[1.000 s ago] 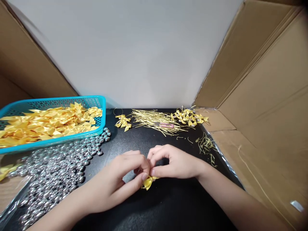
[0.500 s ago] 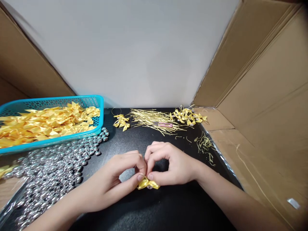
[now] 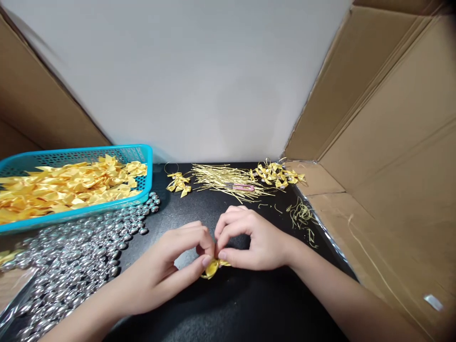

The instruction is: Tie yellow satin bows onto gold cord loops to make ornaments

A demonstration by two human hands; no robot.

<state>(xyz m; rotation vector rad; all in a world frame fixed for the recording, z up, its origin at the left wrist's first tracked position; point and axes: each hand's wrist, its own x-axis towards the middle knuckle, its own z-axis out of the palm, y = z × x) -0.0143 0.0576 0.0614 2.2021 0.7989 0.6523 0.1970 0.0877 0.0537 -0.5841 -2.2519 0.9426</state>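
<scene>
A yellow ribbon bow (image 3: pixel 211 270) is pinched between my two hands, low over the black tabletop (image 3: pixel 228 308). My left hand (image 3: pixel 181 256) grips its left side with thumb and forefinger. From the other side, my right hand (image 3: pixel 245 240) pinches at the bow's middle, thumb against bent fingers. The fingertips of both hands almost meet, and they hide the centre of the bow and any cord there. Beyond my hands lies a heap of gold cords (image 3: pixel 213 176) with pink-handled thread snips (image 3: pixel 242 187) on top.
A blue basket (image 3: pixel 150 171) of yellow bows stands at the left. Silver beads (image 3: pixel 81 256) spread in front of it. Bows with beads and gold loops lie in a small group (image 3: pixel 179 183) and a larger pile (image 3: pixel 278 175). Thread scraps (image 3: pixel 302 213) lie near the right edge. Cardboard walls (image 3: pixel 399 109) flank the table.
The bow has turned and tilted between my fingers, so its right loop and the bead seen beneath it earlier are now mostly hidden. My hands stay in nearly the same place.
</scene>
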